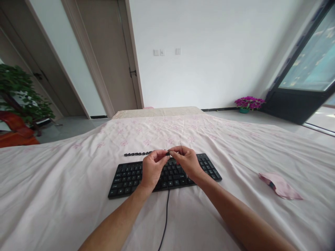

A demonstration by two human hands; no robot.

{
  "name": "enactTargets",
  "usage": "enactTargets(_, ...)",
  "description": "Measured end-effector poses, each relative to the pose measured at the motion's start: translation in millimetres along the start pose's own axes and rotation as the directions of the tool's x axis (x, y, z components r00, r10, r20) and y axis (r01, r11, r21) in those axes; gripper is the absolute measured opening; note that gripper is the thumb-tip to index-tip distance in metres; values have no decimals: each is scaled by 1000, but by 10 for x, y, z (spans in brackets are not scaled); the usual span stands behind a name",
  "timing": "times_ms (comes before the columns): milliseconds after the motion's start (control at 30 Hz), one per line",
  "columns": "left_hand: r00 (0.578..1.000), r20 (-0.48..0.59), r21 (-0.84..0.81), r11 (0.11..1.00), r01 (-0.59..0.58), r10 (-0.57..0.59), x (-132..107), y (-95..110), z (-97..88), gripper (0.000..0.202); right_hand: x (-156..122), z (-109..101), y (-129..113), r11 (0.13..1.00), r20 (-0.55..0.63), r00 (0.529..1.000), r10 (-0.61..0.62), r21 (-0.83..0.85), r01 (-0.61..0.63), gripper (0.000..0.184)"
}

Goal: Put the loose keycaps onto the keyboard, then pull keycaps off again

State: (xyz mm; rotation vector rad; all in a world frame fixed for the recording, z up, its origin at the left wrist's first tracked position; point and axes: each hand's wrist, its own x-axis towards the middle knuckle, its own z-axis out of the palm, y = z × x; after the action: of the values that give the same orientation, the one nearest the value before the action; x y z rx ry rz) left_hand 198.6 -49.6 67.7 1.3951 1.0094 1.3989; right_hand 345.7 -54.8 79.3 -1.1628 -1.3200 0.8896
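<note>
A black keyboard (125, 179) lies on a pale pink floral sheet (65, 195), its cable (165, 219) running toward me. A row of several removed black keycaps (137, 153) sits just behind its top edge. My left hand (152, 169) and my right hand (186, 162) hover together above the keyboard's middle, fingertips meeting. Both are pinched on a small dark piece, probably a keycap, with what looks like a thin wire tool sticking up from the right hand's fingers. Part of the keyboard is hidden under the hands.
A folded pink cloth (281, 186) lies on the sheet to the right. Beyond the bed are a wooden door (110, 59), a potted green plant (18, 90) at left, purple flowers (249, 103) on the floor and a large window (309, 69) at right.
</note>
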Motion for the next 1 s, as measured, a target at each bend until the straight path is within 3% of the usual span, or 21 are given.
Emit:
enactTargets(167,981,-18,225,957,-184,193,-6,41,-62,19,-9,22,16,996,20,999,33,77,-35,27)
enactTargets(300,929,40,363,861,-356,368,-12,79,-119,14,-20,42,54,991,32,999,27,130,-30,27)
enactTargets(433,888,87,412,795,-445,451,-9,91,-167,13,-21,75,114,987,54,998,31,156,-39,26)
enactTargets(700,852,109,464,732,-499,512,-2,91,-210,12,-36,106,134,982,62,996,59,178,-69,26)
enactTargets(1000,898,51,468,784,-408,436,-20,67,-225,15,-63,143,103,970,53,997,59,231,-70,29)
